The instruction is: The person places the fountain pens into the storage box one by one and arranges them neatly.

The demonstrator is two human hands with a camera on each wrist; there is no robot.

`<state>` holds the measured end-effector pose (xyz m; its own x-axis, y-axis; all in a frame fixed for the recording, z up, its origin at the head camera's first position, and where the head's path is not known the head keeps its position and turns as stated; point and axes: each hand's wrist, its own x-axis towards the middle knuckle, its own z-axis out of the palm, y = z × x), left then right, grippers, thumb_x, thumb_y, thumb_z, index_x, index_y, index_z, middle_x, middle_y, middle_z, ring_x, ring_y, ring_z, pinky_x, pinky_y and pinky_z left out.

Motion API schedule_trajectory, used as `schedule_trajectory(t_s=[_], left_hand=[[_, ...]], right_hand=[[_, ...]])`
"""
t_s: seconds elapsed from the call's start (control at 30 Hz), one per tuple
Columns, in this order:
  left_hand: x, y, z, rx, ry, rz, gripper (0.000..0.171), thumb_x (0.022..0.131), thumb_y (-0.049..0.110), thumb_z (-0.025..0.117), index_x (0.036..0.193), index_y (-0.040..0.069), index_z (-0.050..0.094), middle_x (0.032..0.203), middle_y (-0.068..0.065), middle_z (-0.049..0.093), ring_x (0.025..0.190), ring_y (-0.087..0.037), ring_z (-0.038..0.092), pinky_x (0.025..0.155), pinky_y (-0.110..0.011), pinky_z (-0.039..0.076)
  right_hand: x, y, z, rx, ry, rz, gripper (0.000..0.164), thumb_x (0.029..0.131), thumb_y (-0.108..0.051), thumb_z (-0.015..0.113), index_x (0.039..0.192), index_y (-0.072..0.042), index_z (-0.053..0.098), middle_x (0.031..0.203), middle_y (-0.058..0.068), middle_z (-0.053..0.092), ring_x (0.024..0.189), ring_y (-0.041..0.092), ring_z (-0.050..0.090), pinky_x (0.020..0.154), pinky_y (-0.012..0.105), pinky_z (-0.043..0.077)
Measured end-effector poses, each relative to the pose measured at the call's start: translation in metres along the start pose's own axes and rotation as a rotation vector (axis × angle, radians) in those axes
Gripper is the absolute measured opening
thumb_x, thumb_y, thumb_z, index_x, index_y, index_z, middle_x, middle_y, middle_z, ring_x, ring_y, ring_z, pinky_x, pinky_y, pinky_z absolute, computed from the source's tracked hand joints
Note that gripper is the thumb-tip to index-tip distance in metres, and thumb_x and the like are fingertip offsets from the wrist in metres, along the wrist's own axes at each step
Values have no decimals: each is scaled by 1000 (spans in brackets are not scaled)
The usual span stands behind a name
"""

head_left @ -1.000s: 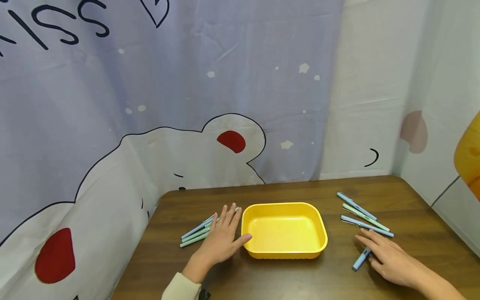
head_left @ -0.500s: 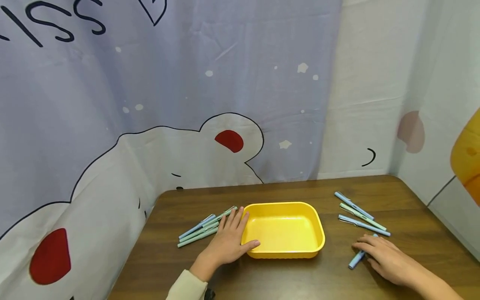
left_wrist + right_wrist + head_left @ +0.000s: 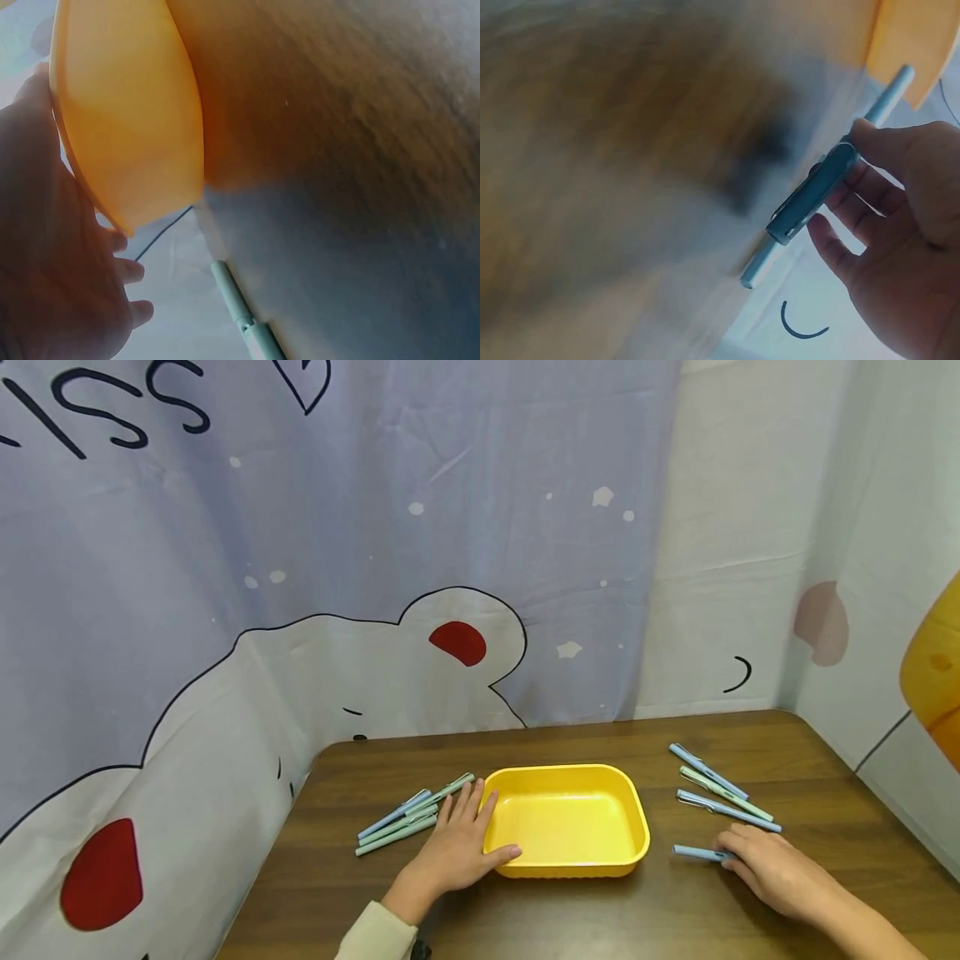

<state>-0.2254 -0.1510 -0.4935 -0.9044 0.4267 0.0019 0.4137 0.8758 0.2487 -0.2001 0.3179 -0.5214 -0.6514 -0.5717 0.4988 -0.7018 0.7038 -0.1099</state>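
Observation:
A yellow plastic tray [image 3: 567, 870] stands on the wooden table. My left hand [image 3: 452, 856] rests on its left rim, fingers spread and fairly straight, thumb lying over the edge. In the left wrist view the hand [image 3: 56, 247] lies along the rim of the orange-looking tray [image 3: 131, 112]. To the right of the tray, my right hand [image 3: 780, 872] pinches a blue capped pen [image 3: 697, 853] between thumb and fingers, its barrel pointing left at the tray. The right wrist view shows the pen's darker cap [image 3: 814, 193] at the fingertips.
Beyond the right hand lie a blue pen [image 3: 708, 771], a light green pen [image 3: 726, 793] and another blue pen [image 3: 729, 811]. Several green and blue pens [image 3: 396, 835] are bunched left of the tray. A printed curtain [image 3: 570, 568] hangs behind the table.
My right fingers have closed on the blue pen, which has turned from slanting toward me to pointing left. The left hand has shifted slightly right onto the tray's rim.

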Motion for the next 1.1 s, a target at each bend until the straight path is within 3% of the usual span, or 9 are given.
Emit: schedule_trajectory(t_s=[0.1, 0.37, 0.63, 0.8, 0.93, 1.1], left_hand=[[-1, 1, 0, 5, -2, -3, 96, 95, 74, 44, 163, 11, 18, 170, -14, 3, 156, -39, 7, 122, -62, 8], [-3, 2, 3, 11, -2, -11, 100, 93, 76, 46, 164, 12, 16, 170, -14, 2, 156, -37, 5, 123, -61, 7], [-4, 6, 4, 16, 4, -10, 100, 92, 77, 45, 163, 12, 18, 170, -14, 2, 156, -38, 6, 123, -60, 7], [-5, 8, 4, 25, 4, -7, 100, 92, 77, 46, 163, 12, 18, 170, -15, 3, 156, -38, 7, 123, -61, 7], [-5, 9, 4, 23, 4, -7, 101, 92, 78, 45, 163, 12, 19, 170, -15, 3, 156, -38, 8, 123, -60, 8], [-5, 9, 4, 22, 0, -14, 100, 91, 79, 44, 163, 13, 19, 170, -14, 2, 156, -37, 7, 123, -60, 7]], right_hand=[[5, -4, -2, 24, 27, 56, 37, 72, 4, 84, 95, -19, 67, 89, -19, 59, 79, -4, 53, 64, 21, 47], [23, -17, -11, 175, -6, 260, 20, 83, 1, 78, 95, -13, 69, 79, -20, 57, 70, -9, 46, 56, 22, 44], [45, -29, -26, 371, -4, 432, 10, 91, -10, 75, 98, -11, 68, 86, -9, 68, 78, -5, 60, 65, 21, 54], [59, -35, -32, 553, -55, 543, 16, 97, -19, 70, 104, -6, 64, 91, 0, 67, 78, 3, 65, 69, 25, 57], [68, -39, -33, 715, -49, 558, 20, 99, -16, 67, 105, 2, 59, 92, 9, 67, 76, 13, 70, 70, 32, 60], [78, -44, -29, 851, -10, 495, 17, 99, -8, 65, 103, 7, 57, 93, 13, 66, 80, 15, 72, 71, 38, 61]])
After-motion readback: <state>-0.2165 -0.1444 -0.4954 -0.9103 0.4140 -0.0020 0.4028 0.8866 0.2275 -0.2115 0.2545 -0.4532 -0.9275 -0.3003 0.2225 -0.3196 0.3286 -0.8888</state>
